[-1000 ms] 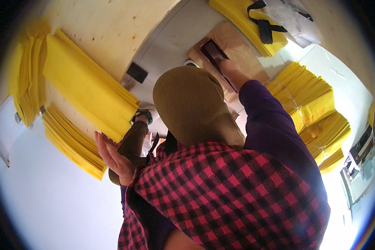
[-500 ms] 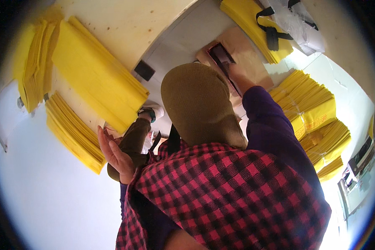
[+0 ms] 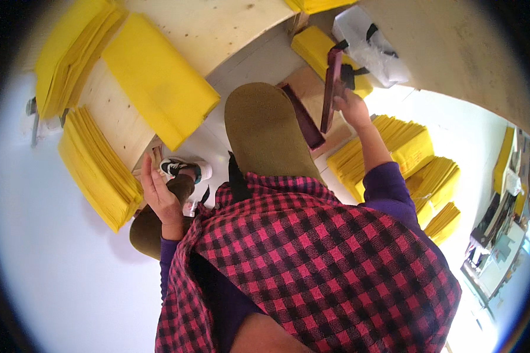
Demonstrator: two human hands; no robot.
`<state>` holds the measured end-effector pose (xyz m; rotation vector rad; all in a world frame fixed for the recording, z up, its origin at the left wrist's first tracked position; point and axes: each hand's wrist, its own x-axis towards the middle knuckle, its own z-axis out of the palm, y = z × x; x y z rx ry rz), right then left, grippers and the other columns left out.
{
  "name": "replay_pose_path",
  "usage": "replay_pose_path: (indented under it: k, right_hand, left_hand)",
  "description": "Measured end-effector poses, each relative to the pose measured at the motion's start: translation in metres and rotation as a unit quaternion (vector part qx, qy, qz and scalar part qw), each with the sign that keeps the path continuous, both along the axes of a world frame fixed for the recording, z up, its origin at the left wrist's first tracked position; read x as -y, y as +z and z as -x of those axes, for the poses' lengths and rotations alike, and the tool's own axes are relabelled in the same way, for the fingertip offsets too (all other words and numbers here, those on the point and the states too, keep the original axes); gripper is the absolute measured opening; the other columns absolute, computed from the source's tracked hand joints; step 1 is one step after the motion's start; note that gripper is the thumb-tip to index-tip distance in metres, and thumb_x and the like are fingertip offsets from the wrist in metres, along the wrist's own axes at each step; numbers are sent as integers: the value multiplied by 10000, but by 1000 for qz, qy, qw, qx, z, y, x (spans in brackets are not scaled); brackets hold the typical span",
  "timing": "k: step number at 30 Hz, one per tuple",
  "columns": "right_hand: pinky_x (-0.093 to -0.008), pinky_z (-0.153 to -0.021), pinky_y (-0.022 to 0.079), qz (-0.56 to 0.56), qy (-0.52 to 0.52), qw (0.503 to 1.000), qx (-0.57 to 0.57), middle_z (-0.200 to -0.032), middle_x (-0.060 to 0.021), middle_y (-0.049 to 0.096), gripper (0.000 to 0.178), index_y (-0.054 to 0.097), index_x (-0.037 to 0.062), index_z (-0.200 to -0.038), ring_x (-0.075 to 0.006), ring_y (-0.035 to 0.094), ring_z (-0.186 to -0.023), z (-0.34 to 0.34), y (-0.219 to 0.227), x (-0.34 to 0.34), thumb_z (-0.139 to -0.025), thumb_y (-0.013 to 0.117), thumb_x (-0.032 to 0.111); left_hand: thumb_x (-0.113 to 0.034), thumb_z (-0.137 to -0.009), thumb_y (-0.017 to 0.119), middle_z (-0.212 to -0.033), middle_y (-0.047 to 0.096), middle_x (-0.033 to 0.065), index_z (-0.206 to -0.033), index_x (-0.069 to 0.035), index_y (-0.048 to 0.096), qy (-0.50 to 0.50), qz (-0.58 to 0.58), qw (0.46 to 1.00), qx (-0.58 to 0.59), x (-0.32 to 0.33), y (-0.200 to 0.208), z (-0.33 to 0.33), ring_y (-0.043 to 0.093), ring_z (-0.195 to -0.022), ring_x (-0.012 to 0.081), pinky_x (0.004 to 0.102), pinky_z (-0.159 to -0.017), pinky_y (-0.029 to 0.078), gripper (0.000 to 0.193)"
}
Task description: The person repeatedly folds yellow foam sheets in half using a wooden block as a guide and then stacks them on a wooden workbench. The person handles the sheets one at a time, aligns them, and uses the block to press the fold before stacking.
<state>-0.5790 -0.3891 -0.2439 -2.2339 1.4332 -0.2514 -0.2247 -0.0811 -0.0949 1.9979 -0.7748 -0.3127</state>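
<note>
My right hand (image 3: 354, 110) is closed round the back of a long, flat, dark-red block (image 3: 331, 88) that looks like a large hand stamp. The block is raised and turned on its edge. Below it lies a narrow dark tray with red edges (image 3: 304, 119), partly hidden by my knee, on a brown cardboard sheet (image 3: 334, 134). My left hand (image 3: 162, 197) has its fingers stretched out and holds nothing. It is near the low end of a stack of folded yellow fabric pieces (image 3: 97, 170); whether it touches the stack I cannot tell.
A flat yellow piece (image 3: 159, 82) lies on the wooden board (image 3: 109, 100) at left, beside another yellow pile (image 3: 70, 59). Bundled yellow stacks (image 3: 388, 150) stand at right. A clear plastic bag (image 3: 377, 56) with black straps lies at the far right. My raised knee (image 3: 265, 129) fills the middle.
My right hand has lifted the dark-red block out of the tray, up and to the right. My left hand stays open with its fingers stretched. The whole view has shifted somewhat.
</note>
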Motion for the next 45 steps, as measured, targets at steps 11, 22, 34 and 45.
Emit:
replay_pose_path:
  k: [11, 22, 34, 45]
  right_hand:
    - [-353, -598, 452, 184, 90, 968, 144, -694, -172, 568, 259, 522, -7, -811, -267, 556, -620, -92, 252, 18, -869, 547, 245]
    - [-412, -673, 473, 140, 220, 956, 136, -759, -208, 618, 435, 591, -17, -820, -368, 599, -735, -306, 298, -23, -763, 564, 414]
    - [-404, -705, 493, 141, 305, 938, -84, -822, -175, 644, 398, 647, 27, -824, -324, 623, -799, -406, 252, -73, -728, 526, 394]
    - [-394, -717, 497, 134, 317, 928, -146, -861, -174, 650, 379, 667, 29, -872, -314, 628, -825, -426, 234, -76, -716, 529, 346]
  left_hand:
    - [-113, -887, 482, -1243, 491, 164, -1235, 4, 458, -23, 65, 998, 7, -9, -22, -16, 451, -1177, 267, 346, -995, 332, 368]
    - [-167, -831, 541, -1215, 468, 190, -1129, -5, 503, -77, 72, 977, 187, 15, -18, -3, 438, -1137, 336, 388, -949, 360, 342]
    - [-324, -850, 586, -680, 592, 38, -787, -48, 570, 52, 91, 912, -396, 23, -44, -12, 512, -525, 93, 230, -460, 385, 283]
    - [-248, -836, 615, -638, 595, 52, -733, -24, 557, 50, 125, 920, -368, 28, -47, -15, 507, -497, 91, 232, -447, 398, 253]
